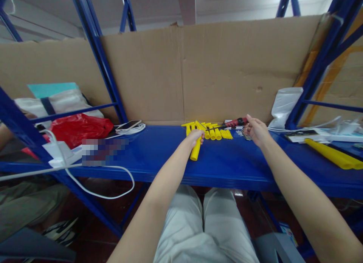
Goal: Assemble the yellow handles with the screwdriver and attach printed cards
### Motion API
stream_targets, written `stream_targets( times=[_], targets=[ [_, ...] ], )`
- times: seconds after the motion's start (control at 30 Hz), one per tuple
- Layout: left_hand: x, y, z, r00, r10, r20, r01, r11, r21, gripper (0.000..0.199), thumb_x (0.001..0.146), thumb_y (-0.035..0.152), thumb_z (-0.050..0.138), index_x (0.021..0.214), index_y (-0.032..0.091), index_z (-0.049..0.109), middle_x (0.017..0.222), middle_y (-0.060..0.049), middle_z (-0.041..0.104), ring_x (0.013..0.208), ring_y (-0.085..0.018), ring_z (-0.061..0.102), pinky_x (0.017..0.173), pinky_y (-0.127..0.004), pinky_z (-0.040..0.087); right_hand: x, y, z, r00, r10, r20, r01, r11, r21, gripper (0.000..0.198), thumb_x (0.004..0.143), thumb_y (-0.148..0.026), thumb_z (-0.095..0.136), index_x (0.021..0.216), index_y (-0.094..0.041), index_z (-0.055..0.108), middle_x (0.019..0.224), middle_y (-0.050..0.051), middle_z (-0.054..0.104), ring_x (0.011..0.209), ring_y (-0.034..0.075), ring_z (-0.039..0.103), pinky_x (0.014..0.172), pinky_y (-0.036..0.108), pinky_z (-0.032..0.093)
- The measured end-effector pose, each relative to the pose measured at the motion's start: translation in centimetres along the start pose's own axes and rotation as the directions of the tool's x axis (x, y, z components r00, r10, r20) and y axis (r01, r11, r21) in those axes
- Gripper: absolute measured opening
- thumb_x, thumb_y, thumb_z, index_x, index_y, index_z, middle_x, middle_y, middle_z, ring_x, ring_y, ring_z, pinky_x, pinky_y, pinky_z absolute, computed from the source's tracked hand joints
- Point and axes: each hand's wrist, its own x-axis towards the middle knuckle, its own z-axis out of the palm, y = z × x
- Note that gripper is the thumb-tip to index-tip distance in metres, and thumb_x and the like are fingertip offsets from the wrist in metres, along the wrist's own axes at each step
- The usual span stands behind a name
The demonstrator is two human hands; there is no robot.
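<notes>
Left hand [197, 136] closed round glossy yellow tube [194, 153], near end showing; right hand [257, 131] pinches red-and-black, thin-shafted screwdriver [236, 122].

Brown cardboard [138, 78] stands along the back of the blue tabletop [159, 146]. At left, 1 red plastic bag [81, 129] lies in front of a pale bag [66, 101] with 1 dark stripe. Near it, 1 phone [129, 125] rests on a coiled white cable [138, 129]. At right, 1 white pouch [285, 106] leans against the cardboard beside a blue post [314, 76].
</notes>
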Motion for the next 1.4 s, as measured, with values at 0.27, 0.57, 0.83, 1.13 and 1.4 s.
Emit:
stream_targets(
  times=[0.27,0.57,0.83,1.13,1.4],
  targets=[
    [0.15,-0.07,-0.01,1.000,0.010,0.019,-0.010,1.000,0.006,0.019,0.076,0.005,0.048,0.066,0.019,0.040,0.046,0.008,0.039,0.035,-0.004,0.034,0.041,-0.019,0.029,0.03,-0.11,-0.03,0.999,0.029,0.016,-0.029,0.999,0.016,0.049,0.066,-0.060,0.073,0.067,-0.022,0.042,0.040,-0.008,0.041,0.034,0.008,0.043,0.033,0.019,0.038],
    [0.18,-0.16,-0.04,1.000,0.003,0.012,-0.003,1.000,0.005,0.019,0.077,0.005,0.047,0.067,0.020,0.039,0.047,0.008,0.039,0.035,-0.005,0.033,0.041,-0.019,0.029,-0.56,-0.71,0.39,0.994,0.011,0.108,-0.017,0.999,0.052,0.034,0.070,-0.044,0.077,0.075,-0.020,0.053,0.052,-0.005,0.053,0.043,0.007,0.049,0.037,0.016,0.039],
    [-0.01,-0.13,0.01,0.999,0.018,0.032,-0.018,1.000,-0.002,0.020,0.078,0.005,0.047,0.067,0.020,0.039,0.048,0.008,0.039,0.034,-0.004,0.033,0.040,-0.019,0.028,-0.25,-0.19,0.08,1.000,-0.006,0.011,0.005,0.999,0.031,0.051,0.062,-0.048,0.081,0.062,-0.021,0.037,0.040,-0.008,0.043,0.034,0.006,0.039,0.032,0.017,0.035],
    [-0.16,0.00,0.11,0.999,0.002,0.049,-0.002,1.000,-0.005,0.017,0.076,0.004,0.045,0.070,0.019,0.040,0.045,0.008,0.039,0.033,-0.004,0.033,0.040,-0.018,0.027,-0.23,-0.25,0.18,1.000,0.031,0.004,-0.031,0.999,0.042,0.046,0.063,-0.048,0.080,0.064,-0.021,0.043,0.038,-0.010,0.033,0.032,0.005,0.035,0.031,0.016,0.033],
    [-0.09,-0.08,0.08,0.999,-0.003,0.053,0.003,1.000,-0.003,0.019,0.078,0.004,0.043,0.069,0.019,0.039,0.045,0.008,0.039,0.033,-0.004,0.032,0.040,-0.018,0.027,-0.80,-0.85,0.45,0.996,0.092,0.006,-0.092,0.995,0.046,0.038,0.068,-0.052,0.075,0.079,-0.018,0.062,0.037,-0.009,0.038,0.031,0.005,0.034,0.031,0.016,0.031]
  ],
)
